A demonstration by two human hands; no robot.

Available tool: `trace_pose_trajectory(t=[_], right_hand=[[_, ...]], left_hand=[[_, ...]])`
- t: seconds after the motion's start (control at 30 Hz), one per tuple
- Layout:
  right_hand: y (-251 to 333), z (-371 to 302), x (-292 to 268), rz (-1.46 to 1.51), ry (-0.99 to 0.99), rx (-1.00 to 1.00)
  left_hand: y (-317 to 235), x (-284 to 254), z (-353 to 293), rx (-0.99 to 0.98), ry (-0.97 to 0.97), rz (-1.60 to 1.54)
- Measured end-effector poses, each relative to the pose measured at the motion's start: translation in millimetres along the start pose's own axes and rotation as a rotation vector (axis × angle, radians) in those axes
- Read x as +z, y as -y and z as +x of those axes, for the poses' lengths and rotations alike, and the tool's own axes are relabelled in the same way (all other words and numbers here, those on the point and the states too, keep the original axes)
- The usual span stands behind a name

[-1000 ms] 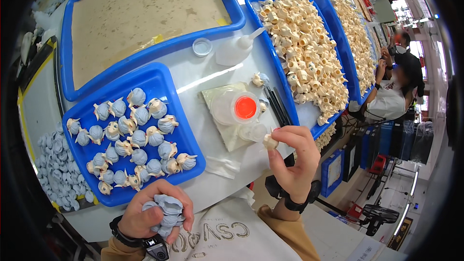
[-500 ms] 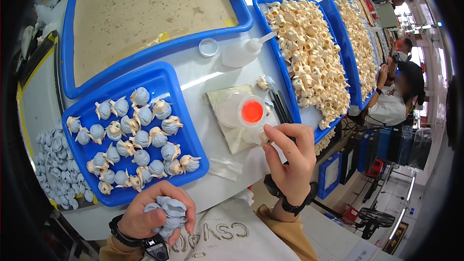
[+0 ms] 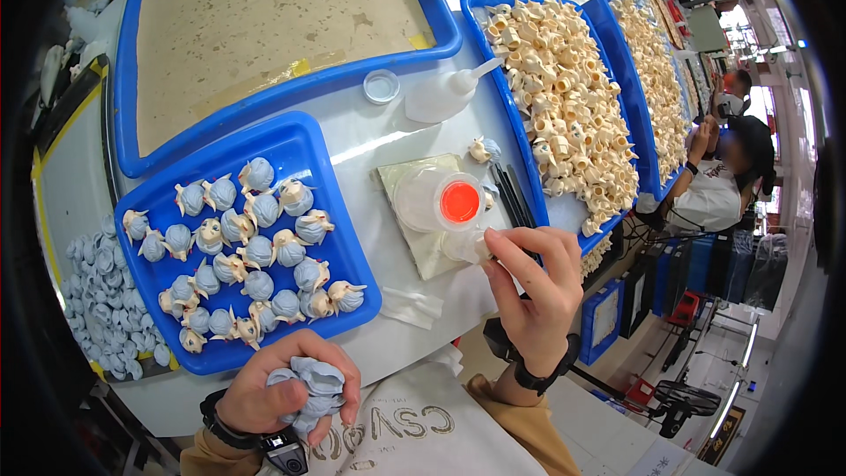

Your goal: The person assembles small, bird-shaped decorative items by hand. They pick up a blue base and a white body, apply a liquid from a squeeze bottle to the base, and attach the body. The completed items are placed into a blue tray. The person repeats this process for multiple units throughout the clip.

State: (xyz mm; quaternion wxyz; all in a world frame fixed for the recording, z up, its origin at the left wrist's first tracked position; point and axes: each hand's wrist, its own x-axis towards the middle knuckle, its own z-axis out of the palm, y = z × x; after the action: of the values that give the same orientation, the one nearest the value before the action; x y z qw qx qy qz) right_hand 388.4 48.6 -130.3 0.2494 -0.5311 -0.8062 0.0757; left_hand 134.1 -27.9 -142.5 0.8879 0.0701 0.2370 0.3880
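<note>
My left hand (image 3: pixel 280 388) is closed around several light blue-grey moulded hair pieces (image 3: pixel 313 385), near the front edge of the table. My right hand (image 3: pixel 536 295) is pinched by a small translucent cup (image 3: pixel 460 247). Something pale shows at its fingertips, too small to make out. That cup and a translucent jar with bright red-orange contents (image 3: pixel 459 203) stand on a pale greenish pad (image 3: pixel 429 265). To the left, a blue tray (image 3: pixel 363 324) holds several small doll heads with blue-grey hair (image 3: pixel 258 286). One more such head (image 3: pixel 484 150) lies beyond the pad.
Blue bins of cream doll-head parts (image 3: pixel 564 88) stand at the right. A squeeze bottle (image 3: pixel 439 97) and a round clear lid (image 3: pixel 381 86) are behind the jar, thin dark rods (image 3: pixel 511 194) beside it. Hair pieces (image 3: pixel 110 300) pile at left; a large paper-lined tray (image 3: pixel 282 26) lies behind. A person (image 3: pixel 718 185) works at right.
My right hand has shifted very slightly to the right, its fingertips still by the small cup. The left hand keeps its hold on the hair pieces.
</note>
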Motion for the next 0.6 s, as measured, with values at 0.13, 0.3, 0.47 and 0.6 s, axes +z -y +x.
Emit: trace_pose_trajectory(t=[0.13, 0.3, 0.47, 0.6], right_hand=[[2, 0, 3, 0.007, -0.013, -0.011], [0, -8, 0, -0.016, -0.018, 0.022], [1, -12, 4, 0.006, -0.063, 0.049], [-1, -17, 9, 0.024, -0.126, 0.052]], left_hand=[[0, -1, 0, 0.002, 0.009, 0.0], [1, 0, 2, 0.013, 0.008, -0.001], [0, -2, 1, 0.039, 0.01, -0.021], [1, -2, 2, 0.036, 0.008, -0.016]])
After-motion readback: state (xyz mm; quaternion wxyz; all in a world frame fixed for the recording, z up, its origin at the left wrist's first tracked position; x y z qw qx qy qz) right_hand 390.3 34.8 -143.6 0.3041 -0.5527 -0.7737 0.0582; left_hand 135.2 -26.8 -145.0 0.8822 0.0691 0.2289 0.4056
